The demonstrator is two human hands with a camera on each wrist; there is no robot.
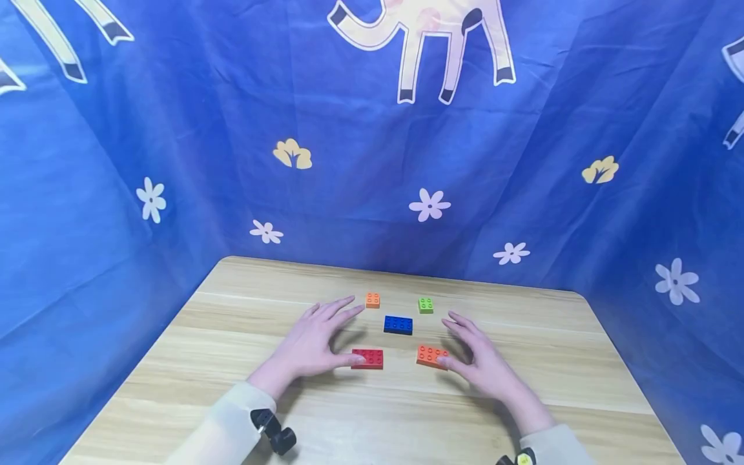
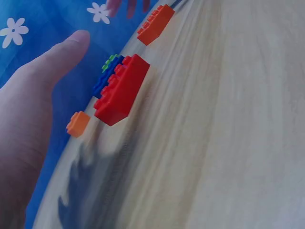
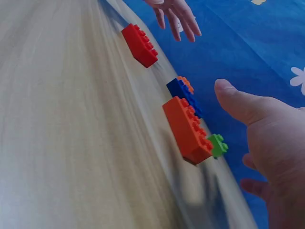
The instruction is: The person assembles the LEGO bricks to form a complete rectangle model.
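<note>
My left hand [image 1: 316, 339] hovers above the table at the left, fingers spread, its thumb over the red brick [image 1: 372, 360]. In the left wrist view a gap shows between that thumb and the red brick [image 2: 123, 90]. On the other side my right hand [image 1: 479, 355] is also spread, thumb over the long orange brick [image 1: 430, 355]. The right wrist view shows the thumb apart from this orange brick [image 3: 186, 129]. Between and beyond the hands lie a blue brick [image 1: 398, 325], a small orange brick [image 1: 372, 300] and a small green brick [image 1: 426, 305]. Neither hand holds anything.
The bricks lie apart on a light wooden table [image 1: 232, 316] with rounded far corners. Blue cloth [image 1: 360, 174] printed with animals and flowers hangs behind it and along both sides. A dark strap [image 1: 270, 429] circles the left wrist.
</note>
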